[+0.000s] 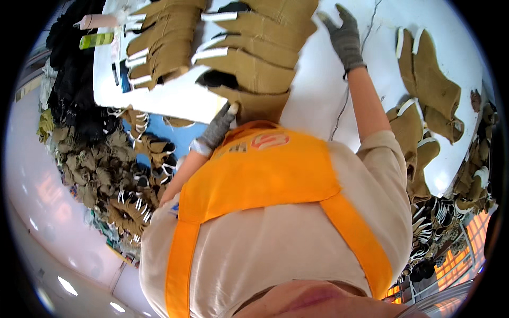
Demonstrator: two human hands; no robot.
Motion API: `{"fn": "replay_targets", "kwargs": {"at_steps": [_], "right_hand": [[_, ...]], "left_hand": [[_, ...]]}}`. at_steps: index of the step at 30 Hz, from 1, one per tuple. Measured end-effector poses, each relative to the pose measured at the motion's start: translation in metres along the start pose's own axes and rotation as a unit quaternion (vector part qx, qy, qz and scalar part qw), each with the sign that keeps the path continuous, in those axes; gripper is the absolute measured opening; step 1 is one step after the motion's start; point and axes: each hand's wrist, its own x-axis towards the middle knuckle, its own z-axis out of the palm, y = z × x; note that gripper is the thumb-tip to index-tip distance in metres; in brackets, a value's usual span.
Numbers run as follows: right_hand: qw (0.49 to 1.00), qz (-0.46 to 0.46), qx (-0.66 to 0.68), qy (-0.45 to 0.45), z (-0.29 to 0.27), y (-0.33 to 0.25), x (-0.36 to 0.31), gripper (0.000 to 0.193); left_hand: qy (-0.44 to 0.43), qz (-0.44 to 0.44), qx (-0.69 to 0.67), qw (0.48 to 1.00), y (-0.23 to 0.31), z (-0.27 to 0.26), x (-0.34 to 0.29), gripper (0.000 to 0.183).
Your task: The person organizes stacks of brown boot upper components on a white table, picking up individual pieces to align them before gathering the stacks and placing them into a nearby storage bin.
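Note:
Stacked on the white table (313,90) in front of me is a row of overlapping brown boot-shaped fabric pieces (265,61) with white strips at their ends. My left hand (216,130), in a grey glove, is at the nearest brown fabric piece (262,106). Its thumb lies on that piece's left edge, and the other fingers are mostly hidden. My right hand (344,40), also gloved in grey, is to the right of the row, over the table. Its fingers are spread and hold nothing.
A second row of brown pieces (164,40) lies to the left, near a yellow-green roll (96,41) and a pink bottle-like object (98,21). More brown boot-shaped pieces (432,74) lie at the right. A dark cord (342,108) crosses the table. Heaped brown pieces (101,159) fill the left side.

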Motion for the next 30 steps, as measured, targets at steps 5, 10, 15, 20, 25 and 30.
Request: {"fn": "replay_targets", "kwargs": {"at_steps": [5,10,15,20,25,30], "right_hand": [[0.973,0.008,-0.212,0.09,-0.018,-0.03,0.165,0.083],[0.96,-0.015,-0.277,-0.041,0.01,-0.026,0.266,0.1],[0.945,0.129,-0.077,-0.291,-0.01,-0.079,0.232,0.083],[0.932,0.144,0.075,-0.324,-0.119,-0.087,0.152,0.06],[0.955,0.196,0.184,-0.128,-0.241,-0.109,0.039,0.051],[0.887,0.268,0.36,0.107,-0.236,-0.167,-0.134,0.063]], "left_hand": [[0.049,0.078,-0.164,0.982,0.001,0.027,0.022,0.082],[0.124,0.038,-0.157,0.979,0.007,0.029,0.03,0.092],[0.114,0.054,-0.346,0.929,-0.026,0.026,0.063,0.099],[0.045,0.154,-0.255,0.953,0.011,0.012,0.05,0.084],[0.02,0.286,0.092,0.954,0.095,-0.03,0.073,0.059],[-0.086,0.36,0.287,0.884,0.245,-0.096,0.155,0.058]]}}
